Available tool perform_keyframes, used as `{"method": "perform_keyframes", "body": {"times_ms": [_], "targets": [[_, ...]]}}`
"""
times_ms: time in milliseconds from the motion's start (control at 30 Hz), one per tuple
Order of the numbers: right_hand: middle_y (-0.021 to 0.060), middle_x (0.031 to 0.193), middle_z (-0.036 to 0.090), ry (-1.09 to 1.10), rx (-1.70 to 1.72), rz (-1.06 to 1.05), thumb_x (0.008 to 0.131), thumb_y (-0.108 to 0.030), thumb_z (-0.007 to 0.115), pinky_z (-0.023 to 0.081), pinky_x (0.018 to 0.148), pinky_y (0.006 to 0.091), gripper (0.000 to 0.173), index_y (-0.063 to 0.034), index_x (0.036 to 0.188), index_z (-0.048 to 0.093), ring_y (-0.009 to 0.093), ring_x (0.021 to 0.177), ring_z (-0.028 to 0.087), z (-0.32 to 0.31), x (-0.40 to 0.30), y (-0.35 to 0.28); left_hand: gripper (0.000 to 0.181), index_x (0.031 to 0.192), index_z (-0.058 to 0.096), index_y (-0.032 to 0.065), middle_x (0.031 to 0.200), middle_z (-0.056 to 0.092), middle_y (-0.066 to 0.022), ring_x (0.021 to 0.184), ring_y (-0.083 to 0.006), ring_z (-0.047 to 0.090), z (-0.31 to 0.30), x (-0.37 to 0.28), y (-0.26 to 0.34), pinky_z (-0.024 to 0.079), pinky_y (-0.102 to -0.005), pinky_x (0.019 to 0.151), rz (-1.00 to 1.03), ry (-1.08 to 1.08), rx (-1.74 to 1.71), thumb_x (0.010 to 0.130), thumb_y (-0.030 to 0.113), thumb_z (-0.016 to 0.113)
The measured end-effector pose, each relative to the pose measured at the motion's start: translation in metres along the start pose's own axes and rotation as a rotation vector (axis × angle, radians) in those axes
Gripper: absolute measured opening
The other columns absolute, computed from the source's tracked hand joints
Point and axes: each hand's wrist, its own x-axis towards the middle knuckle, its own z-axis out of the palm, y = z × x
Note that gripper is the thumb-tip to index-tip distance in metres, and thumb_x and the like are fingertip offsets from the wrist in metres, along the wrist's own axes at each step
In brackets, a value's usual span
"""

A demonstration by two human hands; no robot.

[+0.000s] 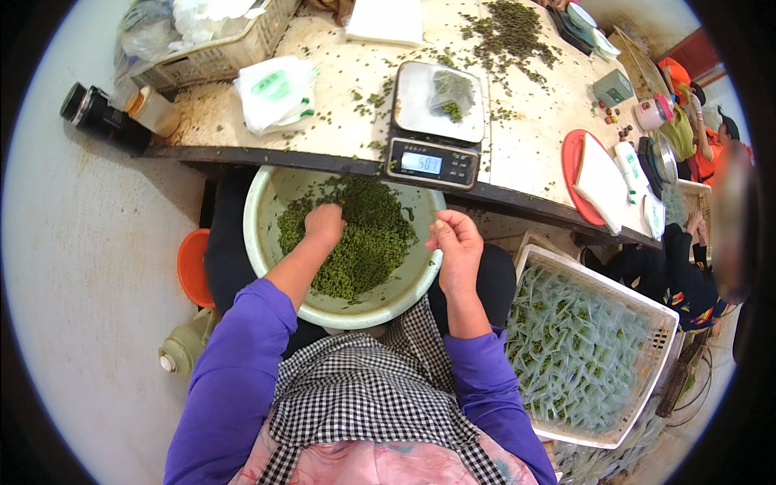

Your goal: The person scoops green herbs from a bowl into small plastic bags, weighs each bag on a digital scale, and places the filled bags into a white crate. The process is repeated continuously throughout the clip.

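Observation:
A pale green basin [257, 224] full of small green peppercorn-like berries [364, 248] rests on my lap. Into the upper left of the heap reaches my left hand [324, 225], its fingertips hidden, so what it holds cannot be told. Over the basin's right rim is my right hand [456, 242], thumb and fingers bent close together; whether something small is between them is unclear. On the digital scale [432, 162] at the table edge lies a clear plastic bag [451, 94] with green berries inside. A stack of white printed plastic bags [276, 94] sits left of the scale.
Loose berries [509, 33] are scattered on the table [339, 133]. A white crate [658, 351] of filled bags stands at my right. A black flask [106, 118], a red tray [573, 182], an orange bucket [194, 267] and a green jug [187, 345] surround me. Other people sit at right.

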Motion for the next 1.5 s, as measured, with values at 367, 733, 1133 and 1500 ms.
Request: {"method": "perform_keyframes", "body": {"times_ms": [367,733,1133,1500], "targets": [[0.0031,0.086,0.063,0.018,0.075,-0.054,0.091,-0.002,0.06,0.048,0.06,0.0228,0.014,0.0,0.105,0.062,0.009,0.064,0.057,-0.015,0.002,-0.007,0.012,0.083,0.068,0.0054,0.086,0.062,-0.0069,0.082,-0.0245,0.061,-0.114,-0.08,0.067,0.05,-0.0359,0.071,0.34,0.632,-0.444,0.073,0.008,0.076],[0.0027,0.087,0.064,-0.006,0.05,-0.023,0.091,-0.003,0.06,0.048,0.061,0.0228,0.015,0.0,0.106,0.062,0.009,0.065,0.058,-0.013,0.0,-0.004,0.017,0.081,0.069,0.0071,0.112,0.063,-0.0085,0.11,-0.029,0.055,-0.175,0.016,0.2,0.04,-0.0424,0.095,0.649,1.155,-0.131,0.066,0.009,0.077],[0.0031,0.09,0.064,-0.051,-0.036,-0.064,0.096,-0.019,0.062,0.05,0.066,0.0232,0.025,0.0009,0.11,0.063,0.009,0.072,0.059,-0.023,0.006,0.004,0.02,0.094,0.07,0.0086,0.102,0.065,-0.0113,0.101,-0.0317,0.06,-0.151,-0.053,0.081,0.049,-0.0395,0.088,0.524,0.571,-0.273,0.075,0.012,0.076],[0.004,0.088,0.065,-0.171,-0.119,-0.019,0.095,-0.016,0.063,0.05,0.067,0.0234,0.021,0.0011,0.107,0.064,0.009,0.071,0.06,-0.006,0.0,0.02,0.016,0.078,0.071,0.0086,0.09,0.063,-0.0111,0.088,-0.0319,0.061,-0.048,-0.056,-0.017,0.05,-0.0428,0.074,0.282,0.129,0.139,0.073,0.021,0.078]]}}
